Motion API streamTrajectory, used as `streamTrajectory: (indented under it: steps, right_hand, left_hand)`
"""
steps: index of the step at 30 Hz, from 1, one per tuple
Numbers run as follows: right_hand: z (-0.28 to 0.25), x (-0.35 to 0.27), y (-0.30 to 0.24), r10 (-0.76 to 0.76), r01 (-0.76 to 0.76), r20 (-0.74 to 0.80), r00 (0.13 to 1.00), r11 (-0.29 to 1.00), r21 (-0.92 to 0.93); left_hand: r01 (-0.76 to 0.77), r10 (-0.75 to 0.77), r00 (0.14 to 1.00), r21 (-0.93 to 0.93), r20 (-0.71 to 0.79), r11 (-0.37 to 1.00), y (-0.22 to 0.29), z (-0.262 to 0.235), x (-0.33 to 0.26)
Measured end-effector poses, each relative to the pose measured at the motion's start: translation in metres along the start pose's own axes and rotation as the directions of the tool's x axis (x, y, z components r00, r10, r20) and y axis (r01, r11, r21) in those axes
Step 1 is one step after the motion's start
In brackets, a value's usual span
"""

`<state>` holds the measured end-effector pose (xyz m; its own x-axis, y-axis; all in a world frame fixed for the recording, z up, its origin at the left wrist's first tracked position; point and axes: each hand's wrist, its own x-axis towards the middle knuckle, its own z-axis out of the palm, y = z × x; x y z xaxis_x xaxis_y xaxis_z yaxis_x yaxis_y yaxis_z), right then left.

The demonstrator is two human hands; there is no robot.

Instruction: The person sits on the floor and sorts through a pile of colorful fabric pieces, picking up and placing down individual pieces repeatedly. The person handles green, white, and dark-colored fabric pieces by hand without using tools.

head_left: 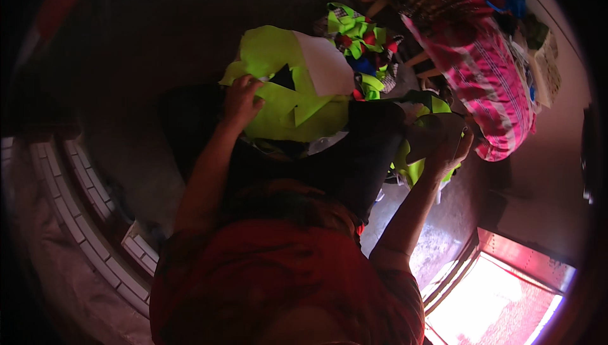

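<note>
On my lap lies a loose stack of neon yellow-green fabric pieces (278, 114), with a pale pinkish piece (323, 60) at its far right. My left hand (242, 99) rests at the stack's left edge, fingers bent over the fabric and thumb apart, gripping nothing visible. Out to the right of my knee, my right hand (453, 147) is closed on a dark piece of cloth (430, 133). Shadow hides its exact outline. More neon green fabric (415, 171) hangs or lies just below and beside that hand.
Beyond my right knee is a heap of green, red, blue and checked scraps (364, 44). Pink plaid cloth (484, 79) drapes at the far right, near wooden legs (418, 60). A bright doorway (487, 301) opens at lower right; white-tiled edging (82, 225) runs along the left.
</note>
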<state>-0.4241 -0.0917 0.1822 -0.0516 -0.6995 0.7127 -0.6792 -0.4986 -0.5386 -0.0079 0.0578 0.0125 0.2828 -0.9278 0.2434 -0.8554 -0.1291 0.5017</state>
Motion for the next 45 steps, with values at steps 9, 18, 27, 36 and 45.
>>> streamTrajectory:
  steps: [9, 18, 27, 36, 45]
  right_hand:
    - [0.067, 0.043, -0.156, 0.065, -0.445, 0.447, 0.892, 0.293, 0.846]
    - [0.173, -0.046, -0.133, 0.389, -0.813, 0.765, 0.513, -0.068, 0.579]
    - [0.190, -0.152, -0.043, 0.560, -0.992, 0.820, 0.122, 0.058, 0.109]
    - [0.181, -0.151, -0.065, 0.484, -0.888, 0.827, 0.286, 0.459, 0.038]
    - [0.176, -0.154, -0.067, 0.412, -0.764, 0.824, 0.388, 0.644, 0.037]
  left_hand:
    - [0.028, -0.028, 1.000, -0.032, 0.006, 0.999, -0.001, -0.002, -0.004]
    - [0.256, -0.264, 0.965, -0.260, 0.005, 0.931, 0.028, -0.027, 0.010]
    - [-0.030, 0.028, 0.988, -0.014, -0.149, 0.999, -0.002, 0.001, 0.002]
    - [0.081, -0.133, 0.982, -0.340, -0.131, 0.937, -0.015, 0.000, 0.000]
    - [0.061, -0.068, 0.986, -0.051, -0.153, 0.997, 0.003, -0.013, -0.002]
